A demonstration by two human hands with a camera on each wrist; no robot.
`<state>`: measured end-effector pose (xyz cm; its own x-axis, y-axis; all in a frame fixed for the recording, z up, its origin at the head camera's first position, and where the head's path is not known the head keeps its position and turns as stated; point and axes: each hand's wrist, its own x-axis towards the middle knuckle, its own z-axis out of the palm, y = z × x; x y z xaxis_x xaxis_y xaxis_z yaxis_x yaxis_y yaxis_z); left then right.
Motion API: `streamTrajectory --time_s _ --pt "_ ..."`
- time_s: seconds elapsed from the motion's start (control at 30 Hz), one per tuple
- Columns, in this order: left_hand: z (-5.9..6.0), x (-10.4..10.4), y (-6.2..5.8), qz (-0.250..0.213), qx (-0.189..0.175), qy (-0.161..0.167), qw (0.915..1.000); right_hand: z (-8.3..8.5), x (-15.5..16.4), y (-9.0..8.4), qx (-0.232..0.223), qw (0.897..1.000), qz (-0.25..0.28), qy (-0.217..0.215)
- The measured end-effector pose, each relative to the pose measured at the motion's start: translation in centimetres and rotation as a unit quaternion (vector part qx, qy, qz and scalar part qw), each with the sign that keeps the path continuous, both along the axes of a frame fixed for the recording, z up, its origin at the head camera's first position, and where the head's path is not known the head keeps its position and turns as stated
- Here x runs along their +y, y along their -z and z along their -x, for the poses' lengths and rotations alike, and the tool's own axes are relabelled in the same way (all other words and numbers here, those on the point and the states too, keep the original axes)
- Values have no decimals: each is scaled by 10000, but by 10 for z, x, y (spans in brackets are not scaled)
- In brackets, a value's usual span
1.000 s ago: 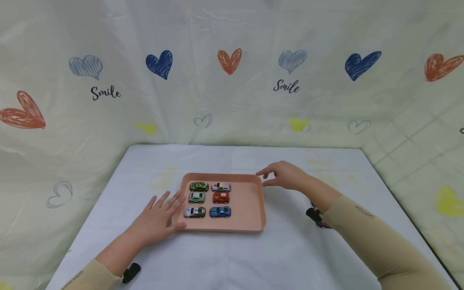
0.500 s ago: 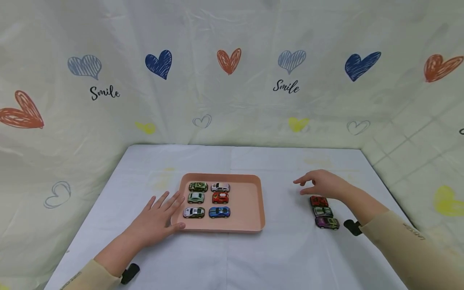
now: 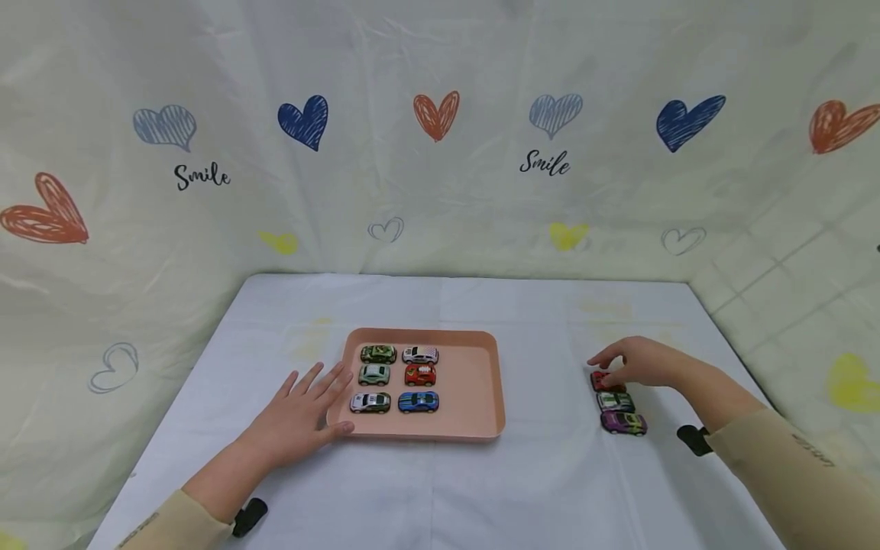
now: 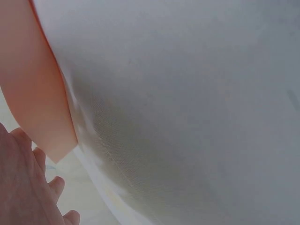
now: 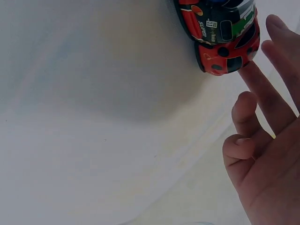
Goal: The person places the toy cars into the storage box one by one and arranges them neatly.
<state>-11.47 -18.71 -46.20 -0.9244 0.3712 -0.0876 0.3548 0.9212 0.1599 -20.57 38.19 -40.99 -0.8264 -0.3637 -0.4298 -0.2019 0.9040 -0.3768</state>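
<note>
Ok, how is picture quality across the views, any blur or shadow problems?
Head view: sharp, evenly lit, edges bowed by the wide lens. Left wrist view: blurry close-up of the pink plastic tray corner, soft shadow beneath. Right wrist view: small red toy car readable, right hand slightly soft.

Between the hands the pink tray [image 3: 481, 397] blocks the table [image 3: 550, 473]; bare cloth lies open from it to the toy cars [image 3: 616, 402] under the right hand [image 3: 642, 363].

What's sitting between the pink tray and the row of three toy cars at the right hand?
Nothing: in the head view only bare white tablecloth runs from the pink tray to the red car that the right hand touches.
</note>
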Motion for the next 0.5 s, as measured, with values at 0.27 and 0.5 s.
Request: streamTrajectory --time_s 0.27,0.5 --pt "0 0 1 -14 2 -29 10000 3 7 4 14 9997 -87 -207" --pt "-1 1 -2 -57 73 -13 10000 5 11 4 -104 9997 -89 -182"
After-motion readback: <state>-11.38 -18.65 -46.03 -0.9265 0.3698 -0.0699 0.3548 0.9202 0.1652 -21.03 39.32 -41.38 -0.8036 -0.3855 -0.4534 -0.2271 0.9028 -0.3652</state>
